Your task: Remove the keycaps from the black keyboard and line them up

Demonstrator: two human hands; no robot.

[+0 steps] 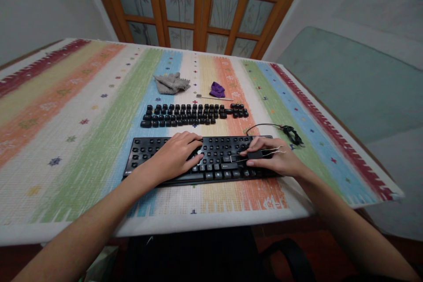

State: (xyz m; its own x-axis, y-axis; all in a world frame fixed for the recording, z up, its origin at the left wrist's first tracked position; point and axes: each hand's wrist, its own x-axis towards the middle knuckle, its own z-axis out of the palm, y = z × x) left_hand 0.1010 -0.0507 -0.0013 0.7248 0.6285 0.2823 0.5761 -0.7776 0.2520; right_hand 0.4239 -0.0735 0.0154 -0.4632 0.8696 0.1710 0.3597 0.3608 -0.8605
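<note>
A black keyboard (185,177) lies near the table's front edge, many of its keycaps off and switches bare. Over its middle-left part rests my left hand (180,152), fingers spread, thumb apart from them. My right hand (272,156) is closed around the black handle of a wire keycap puller (255,154) above the keyboard's right part. The puller's wire end reaches a wide keycap (227,158); whether it grips that cap I cannot tell. Lower rows toward me still carry caps. Behind the keyboard, loose black keycaps (188,116) lie in rows.
Beyond the loose keycaps are a crumpled grey cloth (172,83), a purple cloth (217,90) and a thin brush (213,98). A bundled black cable (291,135) sits to the right. A striped tablecloth (99,141) covers the table.
</note>
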